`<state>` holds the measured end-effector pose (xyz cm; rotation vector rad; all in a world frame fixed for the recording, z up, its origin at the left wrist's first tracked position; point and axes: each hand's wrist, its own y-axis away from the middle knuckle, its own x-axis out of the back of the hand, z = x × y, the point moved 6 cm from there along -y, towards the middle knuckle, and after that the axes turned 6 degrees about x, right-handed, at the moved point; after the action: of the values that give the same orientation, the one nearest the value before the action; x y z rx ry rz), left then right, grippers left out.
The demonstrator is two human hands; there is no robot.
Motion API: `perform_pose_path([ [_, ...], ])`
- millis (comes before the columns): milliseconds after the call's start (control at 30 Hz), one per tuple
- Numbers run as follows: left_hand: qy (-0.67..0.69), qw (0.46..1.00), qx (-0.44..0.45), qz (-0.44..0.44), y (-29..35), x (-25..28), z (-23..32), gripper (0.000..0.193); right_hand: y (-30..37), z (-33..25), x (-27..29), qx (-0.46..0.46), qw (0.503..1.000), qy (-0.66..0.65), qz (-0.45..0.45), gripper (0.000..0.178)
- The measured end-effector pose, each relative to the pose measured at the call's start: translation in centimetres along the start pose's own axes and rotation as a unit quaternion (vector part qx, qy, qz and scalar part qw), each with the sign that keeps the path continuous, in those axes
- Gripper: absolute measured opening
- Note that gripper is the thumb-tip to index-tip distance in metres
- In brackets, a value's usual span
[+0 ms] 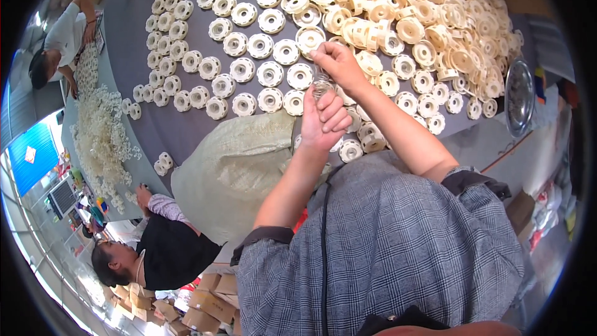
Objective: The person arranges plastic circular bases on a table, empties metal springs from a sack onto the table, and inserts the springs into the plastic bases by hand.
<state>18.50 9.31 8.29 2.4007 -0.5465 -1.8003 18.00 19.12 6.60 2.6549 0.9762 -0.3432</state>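
My left hand point(326, 118) is closed in a loose fist around a bunch of small shiny metal rings or coils point(321, 87), which stick out above its fingers. Just above it, my right hand point(341, 67) is pinched, thumb and fingertips together over the wheels; what sits between those tips is too small to make out. Under and around both hands lie rows of cream plastic wheel-shaped parts with notched rims, such as one wheel part point(300, 76) beside my left hand. Several have a metallic-looking centre, among them another wheel part point(270, 74).
A big heap of cream wheel parts point(429, 12) covers the table's far right. A round metal bowl point(520, 96) stands at the right edge. A pale green sack point(230, 168) hangs over the near edge. Two people sit at the left by a pile of translucent pieces point(102, 143).
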Motion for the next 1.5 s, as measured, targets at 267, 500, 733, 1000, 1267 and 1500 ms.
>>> perform_pose_path([
  [267,-0.385,0.895,-0.122,0.190,1.8,0.5,3.9,0.052,0.4,-0.7,-0.2,-0.102,0.992,0.062,-0.036,0.032],
  [500,-0.201,0.979,-0.003,0.027,0.8,1.3,1.9,0.053,0.4,1.3,1.6,-0.107,0.982,-0.112,0.106,0.025],
  [733,-0.294,0.933,-0.103,0.182,0.8,3.6,4.3,0.050,0.3,0.5,0.4,-0.089,0.991,0.089,-0.040,0.027],
  [1000,-0.279,0.947,-0.089,0.134,-0.4,3.3,3.2,0.049,-0.1,1.8,-0.1,-0.062,0.996,0.012,0.070,0.040],
  [1267,-0.589,0.701,-0.330,0.228,1.5,1.5,5.3,0.013,0.8,2.5,0.2,-0.083,0.985,0.145,0.030,0.033],
  [1500,-0.091,0.992,0.008,-0.087,0.5,2.3,2.0,0.033,-1.3,1.8,3.3,-0.055,0.972,0.063,0.218,0.045],
])
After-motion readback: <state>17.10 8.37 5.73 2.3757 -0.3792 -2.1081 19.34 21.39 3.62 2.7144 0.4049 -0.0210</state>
